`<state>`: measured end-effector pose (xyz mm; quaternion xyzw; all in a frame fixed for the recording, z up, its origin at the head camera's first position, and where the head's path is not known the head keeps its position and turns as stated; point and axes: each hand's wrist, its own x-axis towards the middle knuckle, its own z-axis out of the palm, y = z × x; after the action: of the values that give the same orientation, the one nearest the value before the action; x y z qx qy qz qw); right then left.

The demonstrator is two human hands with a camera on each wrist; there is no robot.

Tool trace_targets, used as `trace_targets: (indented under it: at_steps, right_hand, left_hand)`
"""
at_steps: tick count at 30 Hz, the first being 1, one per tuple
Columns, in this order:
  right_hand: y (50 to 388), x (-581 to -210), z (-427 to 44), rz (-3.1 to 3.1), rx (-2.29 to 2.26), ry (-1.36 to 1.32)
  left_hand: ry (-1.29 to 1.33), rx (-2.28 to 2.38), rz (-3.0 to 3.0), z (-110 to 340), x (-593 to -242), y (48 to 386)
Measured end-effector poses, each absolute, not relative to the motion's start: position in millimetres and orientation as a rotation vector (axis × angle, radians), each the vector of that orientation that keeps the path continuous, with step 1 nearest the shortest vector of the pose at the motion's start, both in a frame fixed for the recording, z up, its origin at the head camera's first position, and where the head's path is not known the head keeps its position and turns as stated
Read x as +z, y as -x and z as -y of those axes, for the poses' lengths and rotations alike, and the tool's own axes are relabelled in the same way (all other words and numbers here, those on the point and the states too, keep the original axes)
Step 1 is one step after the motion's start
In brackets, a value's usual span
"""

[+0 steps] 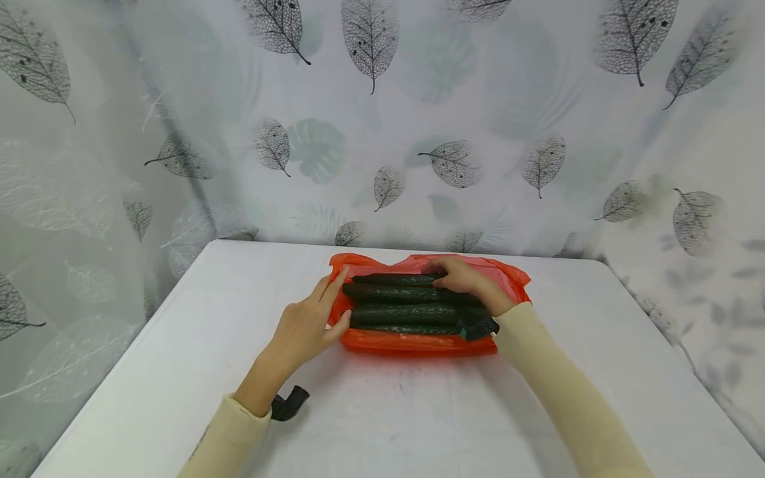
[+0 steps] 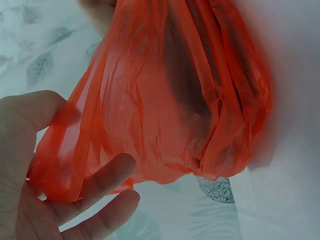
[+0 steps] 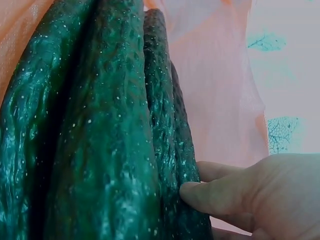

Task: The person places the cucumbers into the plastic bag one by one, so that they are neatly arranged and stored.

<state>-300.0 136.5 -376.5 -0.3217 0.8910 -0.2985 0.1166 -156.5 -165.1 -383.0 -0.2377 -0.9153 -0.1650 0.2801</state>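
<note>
Several long dark-green cucumbers [image 1: 400, 312] lie side by side, left to right, in an opened red plastic bag [image 1: 412, 342]. My right hand [image 1: 459, 273] grips the right part of the farthest cucumber [image 1: 388, 279]; in the right wrist view the thumb [image 3: 212, 196] presses its side and the other fingers reach behind it. At the bag's left end is my left hand [image 1: 305, 328], thumb and fingers spread wide and touching the plastic. The left wrist view shows the bag's edge [image 2: 70, 150] stretched between them, with two fingers [image 2: 107, 215] fairly straight.
The bag stands near the far edge of a white table [image 1: 370, 418]. Behind it hangs a pale leaf-patterned curtain [image 1: 412, 119], which also lines both sides. Small black devices [image 1: 289, 403] are worn at the wrists.
</note>
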Motion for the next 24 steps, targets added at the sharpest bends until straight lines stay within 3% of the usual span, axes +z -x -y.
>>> trace_targets:
  at_steps: [14,24]
  right_hand:
    - [285,-372,-149,-2.71,-0.839,1.007]
    - [277,-383,-158,-2.637,-0.863,0.861]
  left_hand:
    - [0.661,-0.421,2.437,164,-383,159]
    - [0.696,-0.422,2.422,162,-390,161]
